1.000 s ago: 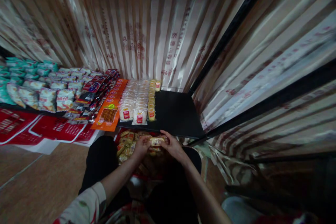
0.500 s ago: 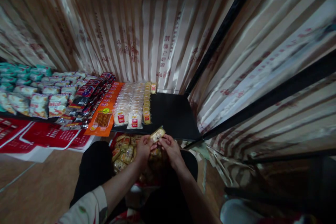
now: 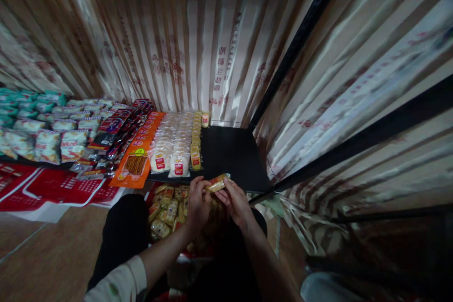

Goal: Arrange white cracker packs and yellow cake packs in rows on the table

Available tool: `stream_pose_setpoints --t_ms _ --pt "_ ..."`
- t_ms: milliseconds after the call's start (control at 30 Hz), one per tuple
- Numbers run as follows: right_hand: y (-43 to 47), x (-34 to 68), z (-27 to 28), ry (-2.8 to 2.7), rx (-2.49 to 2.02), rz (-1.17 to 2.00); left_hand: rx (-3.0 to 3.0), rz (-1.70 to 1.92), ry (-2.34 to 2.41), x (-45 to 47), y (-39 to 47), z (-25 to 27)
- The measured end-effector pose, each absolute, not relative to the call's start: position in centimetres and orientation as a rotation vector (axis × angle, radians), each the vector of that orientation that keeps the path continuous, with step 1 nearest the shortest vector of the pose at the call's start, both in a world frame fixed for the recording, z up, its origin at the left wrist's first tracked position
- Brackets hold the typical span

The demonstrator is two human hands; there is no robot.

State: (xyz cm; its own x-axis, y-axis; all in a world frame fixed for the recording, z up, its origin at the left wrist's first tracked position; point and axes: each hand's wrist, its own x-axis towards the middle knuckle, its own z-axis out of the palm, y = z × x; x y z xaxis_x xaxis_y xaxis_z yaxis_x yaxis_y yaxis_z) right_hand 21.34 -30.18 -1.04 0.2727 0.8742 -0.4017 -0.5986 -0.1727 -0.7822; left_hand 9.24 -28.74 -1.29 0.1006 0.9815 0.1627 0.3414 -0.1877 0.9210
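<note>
Between my two hands is a small yellow snack packet (image 3: 217, 182) in clear wrapping, held just in front of the black shelf's edge. My left hand (image 3: 198, 202) grips its left end, and my right hand (image 3: 234, 199) pinches its right end. Below them, between my knees, a red container holds many similar wrapped snacks (image 3: 171, 211); my hands and forearms hide part of it. On the shelf (image 3: 230, 151), a row of yellow packets (image 3: 196, 144) runs front to back, with one more packet (image 3: 205, 120) beside its far end.
Left of the yellow row stand white round cracker packets (image 3: 179, 164), an orange snack bag (image 3: 133, 163), dark red packets (image 3: 113, 130), white bags (image 3: 74, 144) and teal bags (image 3: 53, 98). A pleated curtain (image 3: 226, 33) hangs behind. Black frame bars (image 3: 293, 47) slant on the right.
The packet in my hands has turned, showing its yellow and orange side now, and has shifted slightly right. My left hand has closed more around its end. The view has shifted slightly.
</note>
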Motion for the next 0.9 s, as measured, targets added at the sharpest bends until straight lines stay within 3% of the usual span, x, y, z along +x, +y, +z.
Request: stream_pose_setpoints --t_ms 533,900 --pt "-28.8 22.3 -1.5 -0.301 -1.114 1.227 1.294 0.993 1.245 10.9 -28.5 -0.7" --pt "-26.7 23.0 -1.6 -0.481 -1.229 1.198 1.399 0.942 1.395 13.6 -27.8 -0.8"
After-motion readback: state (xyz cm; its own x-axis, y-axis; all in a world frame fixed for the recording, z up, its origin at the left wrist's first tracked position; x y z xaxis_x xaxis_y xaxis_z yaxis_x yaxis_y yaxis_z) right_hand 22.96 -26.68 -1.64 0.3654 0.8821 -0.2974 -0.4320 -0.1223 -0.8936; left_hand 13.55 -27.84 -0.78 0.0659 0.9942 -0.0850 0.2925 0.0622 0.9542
